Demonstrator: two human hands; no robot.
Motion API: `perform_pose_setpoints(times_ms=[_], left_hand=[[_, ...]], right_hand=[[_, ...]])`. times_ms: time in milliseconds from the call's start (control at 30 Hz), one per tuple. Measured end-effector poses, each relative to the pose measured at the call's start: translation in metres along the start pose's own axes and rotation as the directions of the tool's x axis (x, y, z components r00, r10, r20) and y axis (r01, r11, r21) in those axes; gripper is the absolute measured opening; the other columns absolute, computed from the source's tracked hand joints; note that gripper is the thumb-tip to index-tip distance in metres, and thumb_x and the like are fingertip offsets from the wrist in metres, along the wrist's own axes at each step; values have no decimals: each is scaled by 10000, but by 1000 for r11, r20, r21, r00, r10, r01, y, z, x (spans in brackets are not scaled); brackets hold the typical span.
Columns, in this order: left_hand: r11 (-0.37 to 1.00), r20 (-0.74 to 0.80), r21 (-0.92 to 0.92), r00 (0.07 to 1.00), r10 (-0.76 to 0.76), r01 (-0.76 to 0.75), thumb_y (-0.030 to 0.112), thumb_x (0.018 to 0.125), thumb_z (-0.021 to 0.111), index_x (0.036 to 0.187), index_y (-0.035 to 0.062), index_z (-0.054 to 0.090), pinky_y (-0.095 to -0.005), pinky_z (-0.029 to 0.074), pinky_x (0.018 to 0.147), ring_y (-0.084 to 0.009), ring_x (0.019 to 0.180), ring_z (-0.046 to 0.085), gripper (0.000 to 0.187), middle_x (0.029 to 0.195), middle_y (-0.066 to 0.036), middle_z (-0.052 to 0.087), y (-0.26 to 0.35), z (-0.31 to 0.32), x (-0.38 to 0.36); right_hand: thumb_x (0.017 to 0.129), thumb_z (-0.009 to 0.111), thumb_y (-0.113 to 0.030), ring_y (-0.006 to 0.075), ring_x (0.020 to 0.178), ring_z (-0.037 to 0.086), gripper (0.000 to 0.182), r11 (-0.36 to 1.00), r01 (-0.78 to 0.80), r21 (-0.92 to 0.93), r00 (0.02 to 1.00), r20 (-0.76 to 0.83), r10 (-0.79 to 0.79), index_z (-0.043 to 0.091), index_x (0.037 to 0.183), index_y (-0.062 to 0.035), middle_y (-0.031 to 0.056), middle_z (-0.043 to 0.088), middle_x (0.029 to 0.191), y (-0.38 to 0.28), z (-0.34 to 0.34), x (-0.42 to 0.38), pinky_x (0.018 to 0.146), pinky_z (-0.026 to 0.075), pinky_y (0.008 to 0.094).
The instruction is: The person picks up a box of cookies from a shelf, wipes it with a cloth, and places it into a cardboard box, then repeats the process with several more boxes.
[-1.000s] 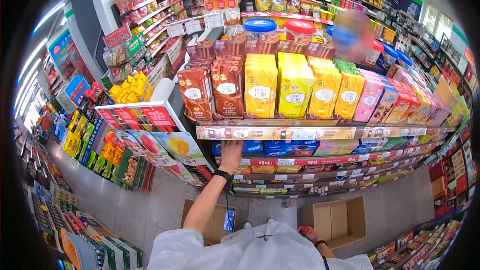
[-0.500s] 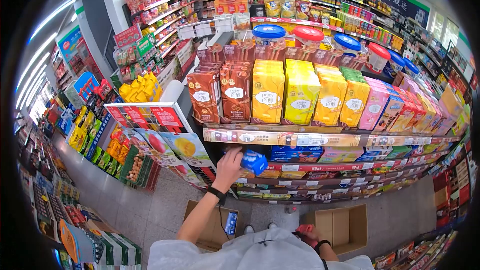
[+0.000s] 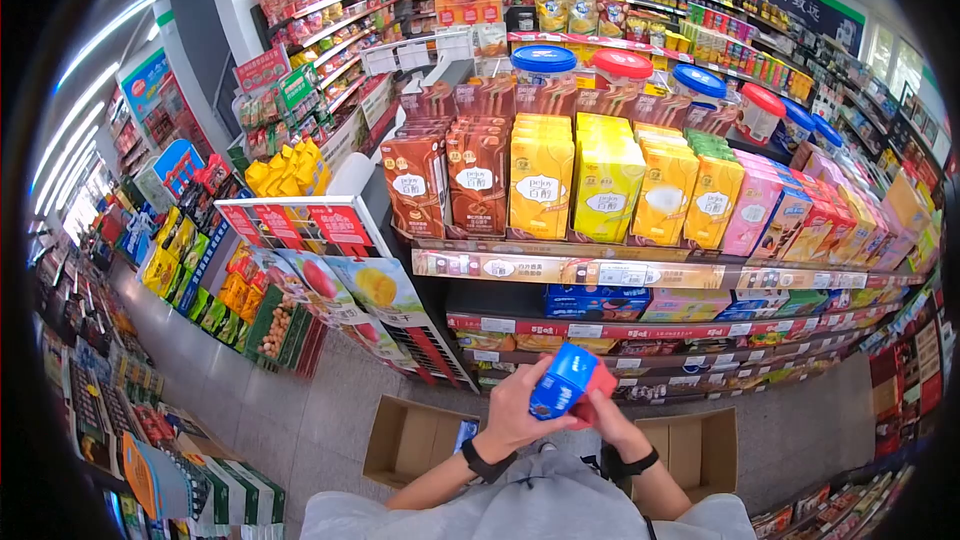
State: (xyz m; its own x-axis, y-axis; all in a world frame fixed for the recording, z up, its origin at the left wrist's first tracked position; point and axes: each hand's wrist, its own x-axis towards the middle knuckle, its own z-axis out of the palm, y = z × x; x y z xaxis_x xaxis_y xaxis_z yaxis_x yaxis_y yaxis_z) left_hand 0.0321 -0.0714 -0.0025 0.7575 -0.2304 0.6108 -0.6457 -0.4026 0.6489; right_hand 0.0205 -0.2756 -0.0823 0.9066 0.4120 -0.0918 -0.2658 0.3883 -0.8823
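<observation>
A blue box (image 3: 562, 381) is held in my left hand (image 3: 512, 408), tilted, in front of the lower shelves. Against its right side is a red pack (image 3: 598, 386), gripped by my right hand (image 3: 612, 422). Both hands are close together above my lap. Behind them, the red-edged shelf (image 3: 500, 324) has a gap at its left end, beside blue boxes (image 3: 597, 302). Yellow boxes (image 3: 541, 180) and brown boxes (image 3: 415, 183) stand upright on the top shelf.
Two open cardboard boxes stand on the floor, one at left (image 3: 408, 440) and one at right (image 3: 705, 450). A display rack (image 3: 375, 285) with fruit pictures flanks the shelf end. Tubs with blue and red lids (image 3: 622, 64) stand behind the top row.
My left hand has drawn the blue box from the shelf toward my body. My right hand has risen with the red pack and met it.
</observation>
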Motion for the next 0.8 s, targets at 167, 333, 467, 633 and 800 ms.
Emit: perform_pose_setpoints(times_ms=[167, 333, 467, 633, 800], left_hand=[[996, -171, -34, 982, 75, -81, 496, 675, 868, 1395, 27, 411, -457, 507, 770, -385, 905, 612, 973, 1080, -214, 587, -8, 6, -10], [976, -146, 56, 965, 217, -211, 402, 699, 873, 1402, 159, 417, -474, 471, 786, -369, 986, 525, 871, 1166, -207, 480, -9, 21, -34], [991, -155, -37, 980, 124, -131, 340, 766, 834, 1446, 171, 368, -480, 453, 820, -371, 1003, 504, 841, 1172, -210, 469, -5, 25, -30], [982, -217, 67, 958, 185, -175, 323, 771, 829, 1424, 159, 408, -466, 455, 811, -368, 998, 510, 795, 1168, -210, 483, 0, 25, -8], [994, -177, 96, 981, 72, -56, 304, 776, 823, 1414, 133, 435, -463, 464, 814, -374, 996, 521, 766, 1154, -216, 493, -28, 39, -18]], right_hand=[[1051, 335, -536, 173, 1235, 542, 605, 990, -138, -6, 990, -10, 138, 411, 1452, -90, 52, 543, 1379, 48, 18, 3, 1049, 441, 357], [1027, 389, -547, 172, 1229, 543, 611, 978, -97, 185, 993, 77, 84, 411, 1453, -110, 39, 538, 1378, 5, 30, -9, 1053, 439, 374], [1044, 350, -524, 161, 1240, 520, 583, 978, 137, 155, 990, 9, -140, 407, 1448, -108, 22, 515, 1387, -12, 38, -13, 1034, 435, 353], [1049, 299, -557, 170, 1224, 502, 622, 996, -84, 18, 996, 23, 84, 369, 1470, -105, 43, 501, 1370, 50, 20, -2, 1036, 411, 353], [1056, 238, -547, 220, 1373, 419, 641, 1000, -21, -19, 999, -48, 20, 298, 1504, -92, 74, 422, 1484, 48, 24, 7, 1144, 342, 404]])
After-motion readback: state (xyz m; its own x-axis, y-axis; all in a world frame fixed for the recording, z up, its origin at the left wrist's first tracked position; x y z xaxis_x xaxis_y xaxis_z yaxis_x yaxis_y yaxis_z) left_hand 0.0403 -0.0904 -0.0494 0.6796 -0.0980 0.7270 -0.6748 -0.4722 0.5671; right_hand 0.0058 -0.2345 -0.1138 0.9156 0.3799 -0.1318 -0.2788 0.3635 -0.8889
